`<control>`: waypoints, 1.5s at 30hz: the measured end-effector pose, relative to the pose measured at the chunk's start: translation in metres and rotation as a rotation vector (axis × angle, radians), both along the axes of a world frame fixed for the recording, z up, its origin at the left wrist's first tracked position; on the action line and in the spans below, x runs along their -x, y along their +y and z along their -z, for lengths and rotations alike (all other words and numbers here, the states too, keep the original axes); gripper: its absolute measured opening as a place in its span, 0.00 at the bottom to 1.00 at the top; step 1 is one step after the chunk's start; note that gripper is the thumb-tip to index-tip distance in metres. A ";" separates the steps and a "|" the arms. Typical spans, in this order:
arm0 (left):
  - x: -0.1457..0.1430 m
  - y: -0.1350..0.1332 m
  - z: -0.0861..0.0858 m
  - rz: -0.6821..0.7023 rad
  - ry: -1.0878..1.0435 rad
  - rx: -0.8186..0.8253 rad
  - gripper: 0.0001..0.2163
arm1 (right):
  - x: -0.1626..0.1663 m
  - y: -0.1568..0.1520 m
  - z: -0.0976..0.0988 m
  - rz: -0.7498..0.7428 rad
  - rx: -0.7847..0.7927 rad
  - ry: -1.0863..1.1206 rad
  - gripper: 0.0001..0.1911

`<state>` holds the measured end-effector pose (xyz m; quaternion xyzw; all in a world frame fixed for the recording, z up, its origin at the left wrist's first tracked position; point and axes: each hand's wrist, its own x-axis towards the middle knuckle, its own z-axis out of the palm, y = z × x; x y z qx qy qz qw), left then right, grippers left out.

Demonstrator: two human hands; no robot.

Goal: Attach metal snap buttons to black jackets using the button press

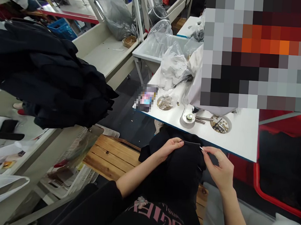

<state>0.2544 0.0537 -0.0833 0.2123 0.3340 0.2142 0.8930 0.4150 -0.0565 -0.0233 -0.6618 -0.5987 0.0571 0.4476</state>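
Note:
My left hand (171, 148) is closed, pinching the edge of a black garment (185, 165) that lies over my lap. Between my hands the garment's edge is pulled into a straight, narrow band (191, 143). At the band's right end, my right hand (221, 166) pinches a thin, pale, pointed thing (202, 149) between thumb and forefinger. Its tip meets the cloth, and its exact kind is too small to tell.
Ahead is a white machine table (243, 138) with round trays of small metal pieces (219, 124), plastic bags (175, 64) and a phone (147, 98). Dark cloth (48, 75) is heaped at left. A wooden bench (114, 156) and a red bin (257, 183) flank me.

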 end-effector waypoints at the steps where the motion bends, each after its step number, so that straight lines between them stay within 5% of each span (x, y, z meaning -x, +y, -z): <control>1: 0.000 0.000 0.002 0.000 -0.001 0.005 0.19 | 0.000 -0.001 0.000 -0.001 0.002 -0.001 0.09; 15: 0.000 0.002 0.007 0.000 -0.035 0.008 0.17 | 0.002 -0.002 0.003 0.019 0.002 0.074 0.08; 20: 0.001 0.004 0.014 0.011 -0.068 0.001 0.16 | -0.027 -0.006 0.012 0.447 -0.106 0.203 0.08; 25: 0.005 0.009 0.031 -0.025 -0.077 0.024 0.19 | -0.087 -0.016 0.037 0.753 -0.025 0.216 0.14; 36: 0.012 0.012 0.047 -0.082 -0.057 0.042 0.20 | -0.128 -0.011 0.045 0.724 0.304 -0.037 0.07; 45: 0.011 0.014 0.048 -0.064 -0.054 0.026 0.20 | -0.110 0.015 0.038 0.588 0.180 -0.340 0.09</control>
